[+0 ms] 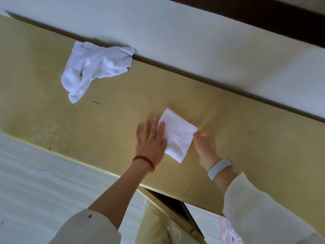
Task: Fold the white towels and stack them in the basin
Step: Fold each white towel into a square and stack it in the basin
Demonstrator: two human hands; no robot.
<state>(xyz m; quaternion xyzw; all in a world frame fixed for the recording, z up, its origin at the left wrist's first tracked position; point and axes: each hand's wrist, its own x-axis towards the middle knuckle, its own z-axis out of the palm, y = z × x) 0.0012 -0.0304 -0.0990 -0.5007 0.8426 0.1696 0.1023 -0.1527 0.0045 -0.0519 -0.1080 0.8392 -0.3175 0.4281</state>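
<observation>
Crumpled towel on bare tabletop

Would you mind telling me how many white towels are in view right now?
2. A folded white terry towel lies under both hands near the table's front edge; a crumpled white towel lies at the far edge, left. No basin shows.

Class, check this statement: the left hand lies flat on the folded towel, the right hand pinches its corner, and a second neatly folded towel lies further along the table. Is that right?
Not quite. The head view shows the second towel crumpled, not folded. The rest stands: the left hand lies flat on the folded towel, and the right hand pinches its corner on the table.
</observation>
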